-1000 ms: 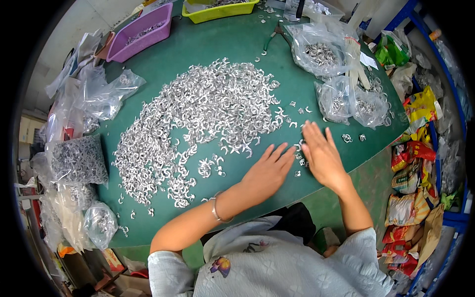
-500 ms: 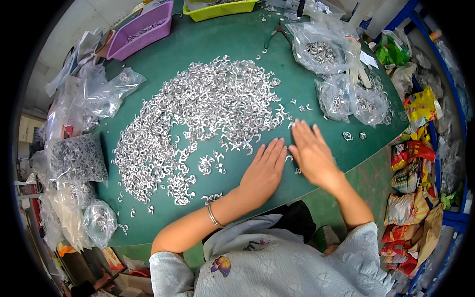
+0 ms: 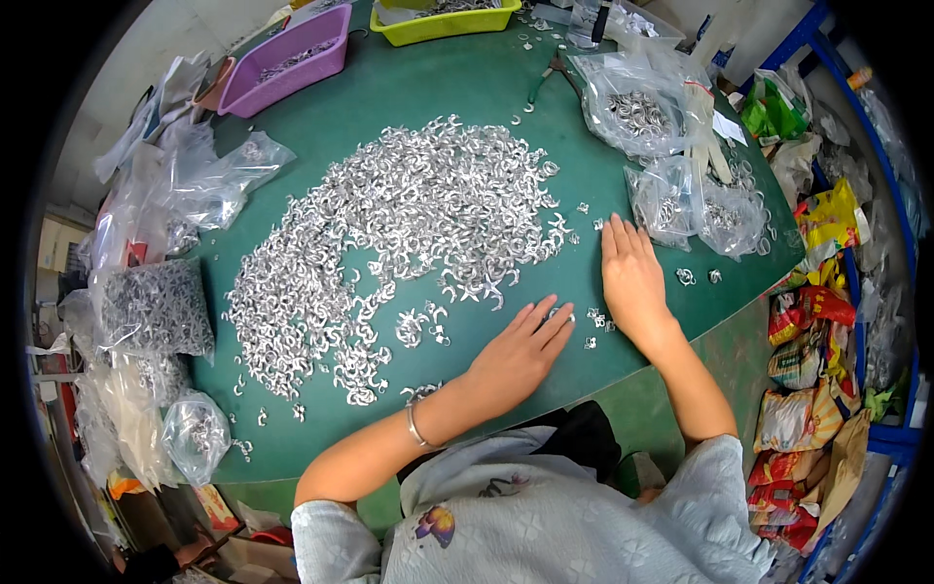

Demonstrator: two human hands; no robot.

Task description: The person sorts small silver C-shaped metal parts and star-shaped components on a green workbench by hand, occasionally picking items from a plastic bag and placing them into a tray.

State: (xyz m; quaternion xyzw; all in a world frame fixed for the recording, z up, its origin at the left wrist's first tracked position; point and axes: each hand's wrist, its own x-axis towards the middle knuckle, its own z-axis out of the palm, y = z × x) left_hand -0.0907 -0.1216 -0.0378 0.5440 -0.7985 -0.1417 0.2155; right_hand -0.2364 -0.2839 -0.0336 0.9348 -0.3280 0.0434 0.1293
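Observation:
A broad pile of small silvery crescent-shaped metal pieces (image 3: 457, 195) spreads over the green table (image 3: 409, 88). My left hand (image 3: 516, 358) lies low over the tabletop at the pile's near right, fingers stretched out, beside one loose crescent piece (image 3: 557, 313). Further right, my right hand (image 3: 634, 277) is flat with its fingers extended and pointing away from me. A few small square-looking metal pieces (image 3: 599, 320) lie between the two hands. Left of my left hand sits a little cluster of metal pieces (image 3: 411, 328), apart from the main pile.
Clear bags of metal parts (image 3: 637, 112) stand at the back right, near green-handled pliers (image 3: 545, 80). A purple bin (image 3: 284, 63) and a yellow bin (image 3: 446, 24) line the far edge. A full bag (image 3: 156, 310) sits at left. Colourful packets (image 3: 803, 311) hang beyond the right edge.
My right hand has moved right, away from my left hand. My left hand has shifted slightly nearer to me. The small pieces between them now show.

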